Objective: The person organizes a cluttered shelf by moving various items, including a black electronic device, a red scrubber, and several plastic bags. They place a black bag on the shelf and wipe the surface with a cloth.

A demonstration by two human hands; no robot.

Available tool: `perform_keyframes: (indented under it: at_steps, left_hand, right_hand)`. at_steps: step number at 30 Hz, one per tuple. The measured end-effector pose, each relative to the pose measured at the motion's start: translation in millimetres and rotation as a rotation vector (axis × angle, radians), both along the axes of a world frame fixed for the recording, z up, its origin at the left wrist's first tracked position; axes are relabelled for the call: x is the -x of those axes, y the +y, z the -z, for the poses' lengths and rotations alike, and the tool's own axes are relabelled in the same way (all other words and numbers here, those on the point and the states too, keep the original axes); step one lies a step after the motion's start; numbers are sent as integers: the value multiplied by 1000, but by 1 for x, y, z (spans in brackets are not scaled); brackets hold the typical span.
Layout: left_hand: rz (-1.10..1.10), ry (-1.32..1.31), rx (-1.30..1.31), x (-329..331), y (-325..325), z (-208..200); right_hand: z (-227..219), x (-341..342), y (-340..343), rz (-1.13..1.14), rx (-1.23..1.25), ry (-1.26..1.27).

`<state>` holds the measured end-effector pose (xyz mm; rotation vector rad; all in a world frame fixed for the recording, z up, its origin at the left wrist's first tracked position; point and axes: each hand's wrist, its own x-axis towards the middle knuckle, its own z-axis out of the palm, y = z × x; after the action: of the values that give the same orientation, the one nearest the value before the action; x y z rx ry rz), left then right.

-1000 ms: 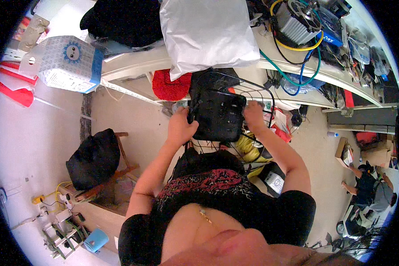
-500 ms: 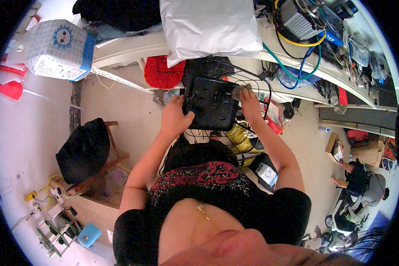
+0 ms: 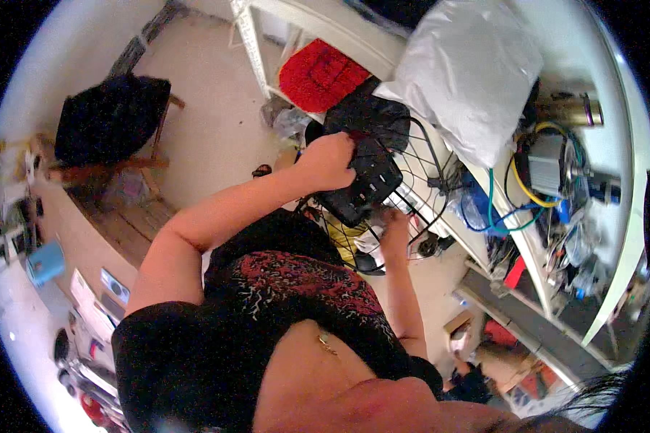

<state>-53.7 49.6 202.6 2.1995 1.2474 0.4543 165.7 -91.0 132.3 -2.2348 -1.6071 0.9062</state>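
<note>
My left hand is closed over the upper left side of a flat, square black plastic panel with several slots, which sits tilted over a black wire basket. At the panel's lower right edge is my right hand, smeared by motion. Its fingers are closed around a small grey wad that looks like a cloth. Behind the panel lies a black bag-like thing in the basket. The panel's underside is hidden.
A red mat and a stuffed white bag lie beyond the basket on white shelving. Cables and a grey motor crowd the right shelf. A black-covered stool stands left. A partly visible person is at lower right.
The whole view has turned, with shelf and stool shifting. The panel has rotated and tilted in my left hand. My right hand has moved from its upper right side to its lower right edge.
</note>
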Motion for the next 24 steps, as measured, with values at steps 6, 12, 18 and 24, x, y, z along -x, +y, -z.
perform_keyframes:
  at_steps: [6, 12, 18, 24]
  left_hand:
    - [-113, -31, -45, 8, -2, 7]
    - [-139, 29, -32, 19, 0, -2]
    - [-136, -2, -33, 26, -4, -11]
    - [-114, 48, 31, 21, -3, -8]
  right_hand:
    - [6, -42, -4, -616, -134, -794]
    - [39, -42, -89, -684, 131, -89]
    - [-26, -59, -6, -718, -172, -631]
    - [-15, -10, -62, -457, 295, -71]
